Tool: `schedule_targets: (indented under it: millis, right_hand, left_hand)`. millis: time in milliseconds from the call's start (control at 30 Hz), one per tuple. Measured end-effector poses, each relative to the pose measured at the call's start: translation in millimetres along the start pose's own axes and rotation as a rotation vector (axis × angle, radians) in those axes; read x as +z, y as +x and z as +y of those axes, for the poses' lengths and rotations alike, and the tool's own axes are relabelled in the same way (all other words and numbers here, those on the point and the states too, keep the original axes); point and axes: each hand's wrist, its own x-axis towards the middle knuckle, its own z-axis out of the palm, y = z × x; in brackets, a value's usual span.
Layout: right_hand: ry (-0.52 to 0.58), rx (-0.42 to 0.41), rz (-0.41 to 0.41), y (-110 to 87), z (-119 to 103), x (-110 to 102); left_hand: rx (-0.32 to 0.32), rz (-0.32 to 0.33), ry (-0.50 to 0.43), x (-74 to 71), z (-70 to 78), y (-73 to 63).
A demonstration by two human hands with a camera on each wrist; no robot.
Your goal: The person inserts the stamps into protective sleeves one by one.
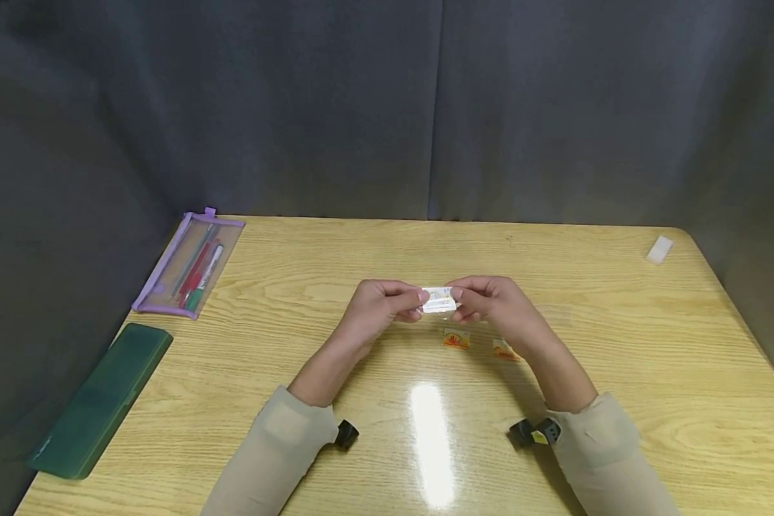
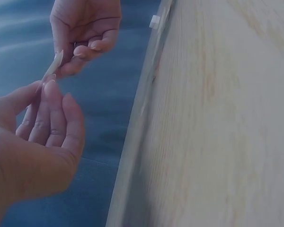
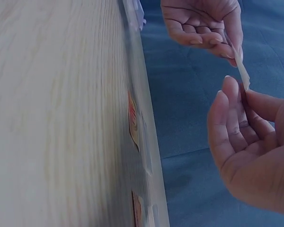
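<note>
Both hands hold a small flat white printed piece (image 1: pixel 438 301) up above the middle of the table (image 1: pixel 309 258). The left hand (image 1: pixel 383 302) pinches its left end between thumb and fingers. At the other end, the right hand (image 1: pixel 498 301) pinches it the same way. Edge-on in the wrist views, the thin piece (image 2: pixel 54 65) looks slightly bent. Below the hands, an orange and yellow printed piece (image 1: pixel 456 339) lies on the table. A similar orange piece (image 1: pixel 504 350) is partly covered by the right wrist.
A lavender-edged see-through zip pouch (image 1: pixel 168 251) with pens lies at the back left. In front of it is a dark green case (image 1: pixel 103 401). A small white block (image 1: pixel 659 249) sits near the back right corner. Dark curtains (image 1: pixel 361 107) hang behind the table.
</note>
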Motion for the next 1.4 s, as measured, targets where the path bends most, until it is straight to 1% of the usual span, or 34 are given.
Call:
schedule_targets:
  millis: [67,333,533,1100,1400]
  right_hand:
    - [0.001,0.000,-0.007,0.0,-0.2,0.5]
    - [0.006,-0.002,0.017,-0.1,-1.1,1.7]
    - [0.033,-0.002,0.032,0.9,-0.8,3.7]
    - [0.018,-0.012,0.043,1.5,0.6,7.4]
    - [0.014,-0.003,0.047,1.8,0.9,8.0]
  left_hand:
    - [-0.001,-0.004,0.002,-0.2,-0.2,-0.1]
    - [-0.021,-0.006,0.004,-1.0,-1.7,1.5]
    - [-0.030,-0.007,0.011,-1.3,-1.6,2.0]
    - [-0.030,0.015,0.007,2.5,0.3,0.7]
    - [-0.026,0.028,-0.008,3.8,-2.6,0.4]
